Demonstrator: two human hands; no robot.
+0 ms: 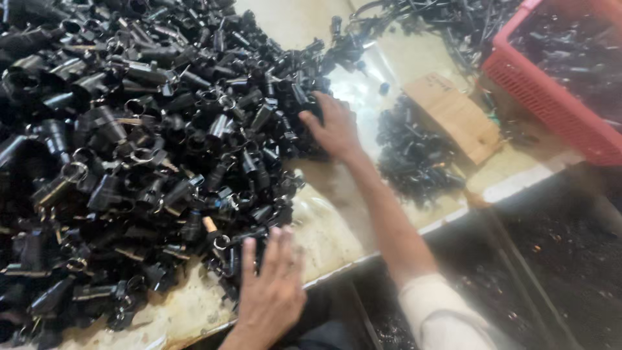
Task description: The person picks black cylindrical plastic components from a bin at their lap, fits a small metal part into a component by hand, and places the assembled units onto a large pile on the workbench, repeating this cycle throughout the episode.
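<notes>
A big heap of black plastic fittings (129, 149), many with metal rings, covers the left of a worn pale table (337, 227). My left hand (269, 288) lies flat with spread fingers at the heap's near edge, touching the parts there. My right hand (335, 126) reaches out over the table and rests on the heap's right edge, its fingertips among the black parts. Whether it grips one is hidden. A pale sleeve (440, 317) covers my right upper arm.
A smaller pile of black parts (414, 159) lies right of my right hand, beside a brown cardboard piece (457, 116). A red plastic basket (557, 84) with dark parts stands at the top right. More black parts (440, 19) lie at the back. A dark floor (557, 259) shows below the table's edge.
</notes>
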